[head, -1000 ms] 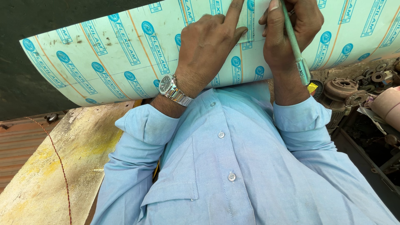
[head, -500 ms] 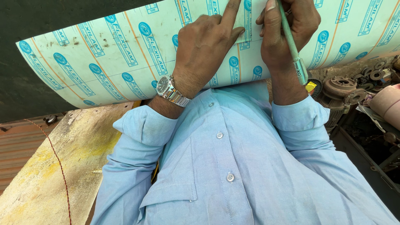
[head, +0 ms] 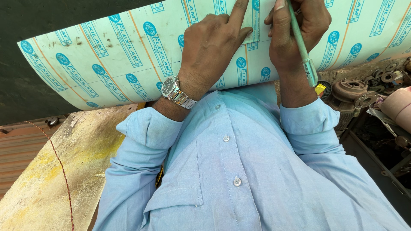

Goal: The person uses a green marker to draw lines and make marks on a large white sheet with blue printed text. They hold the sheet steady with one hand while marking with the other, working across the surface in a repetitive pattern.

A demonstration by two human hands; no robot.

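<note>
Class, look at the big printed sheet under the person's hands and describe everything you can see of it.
The sheet is pale mint green, smooth and glossy like laminate with a protective film, printed with repeating blue logos and thin orange lines in slanted rows. It curves downward at its near edge and runs out of view at the top and right. Small dark specks mark its left part. The left hand presses on it with the forefinger extended; the right hand rests on it, holding a green pen. Its near edge overhangs a yellowish board.
</note>
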